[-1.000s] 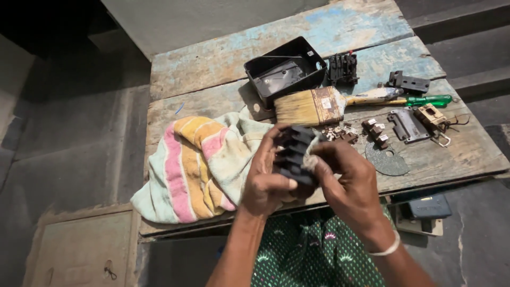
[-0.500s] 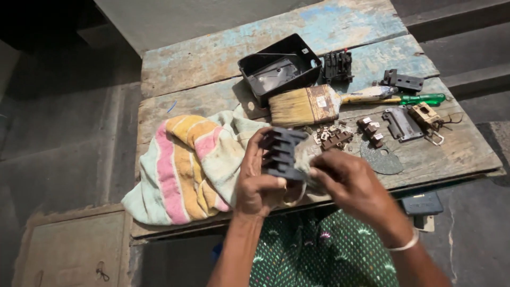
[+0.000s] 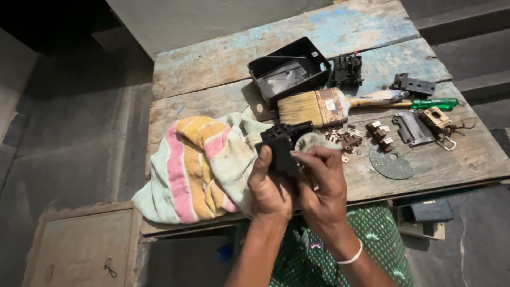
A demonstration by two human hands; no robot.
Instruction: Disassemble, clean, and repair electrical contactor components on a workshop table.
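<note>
Sunlight is falling across a weathered wooden table (image 3: 223,64) with flaking blue paint. Left of the table, a grey concrete floor (image 3: 69,149) is lying in shadow. Beyond its far edge, a pale wall (image 3: 212,16) is catching light.

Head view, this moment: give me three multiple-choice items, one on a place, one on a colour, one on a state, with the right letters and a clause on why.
1. Where does the paintbrush lie?
A. On the striped cloth
B. On the wooden table, in front of the black tray
C. Inside the black tray

2. What colour is the screwdriver handle?
A. Green
B. Red
C. Yellow

3. How is the black plastic part held?
A. It lies loose on the table
B. In the right hand alone
C. In both hands, above the table edge

Answers:
1 B: the brush rests on the bare planks of the table just before the black tray, clear of the striped cloth.
2 A: the handle at the table's right side is plainly green.
3 C: the left hand and the right hand both grip it.
</note>
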